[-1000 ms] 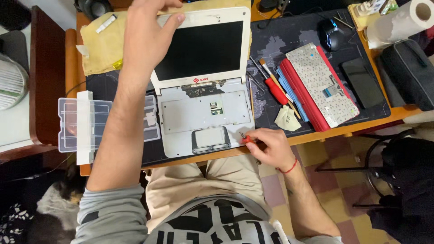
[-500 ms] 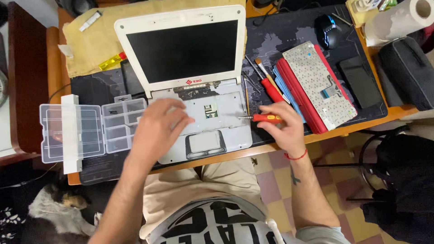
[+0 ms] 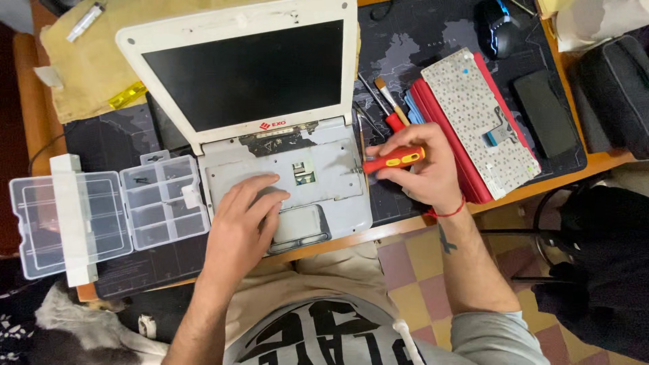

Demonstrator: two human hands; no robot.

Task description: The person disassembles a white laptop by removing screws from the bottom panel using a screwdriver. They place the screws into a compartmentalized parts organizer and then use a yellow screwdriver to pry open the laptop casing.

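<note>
At the far left of the frame I see a clear plastic compartment box [image 3: 108, 216] lying open on the table [image 3: 27, 115], its lid flapped out to the left and small dark bits in one upper compartment. Just right of it, my left hand [image 3: 243, 226] rests palm down on the grey base of the opened white laptop [image 3: 291, 169], fingers spread loosely and flat across the bare metal deck beside the touchpad, pinching nothing. Above the hand, the laptop's dark screen [image 3: 247, 71] tilts back toward the upper middle of the frame, over a tan cloth [image 3: 81, 67] at the upper left. Right of centre, my right hand [image 3: 422, 169] is closed around a red and yellow screwdriver [image 3: 392, 160], which lies nearly level with its tip pointing left at the right edge of the laptop base. Just above that hand lie a few more tools with red handles [image 3: 392, 122]. Further right, the removed keyboard [image 3: 483, 118] sits face up on a red case [image 3: 446, 135], with a black phone [image 3: 544, 111] beside it and a dark mouse [image 3: 497, 27] at the upper right.
</note>
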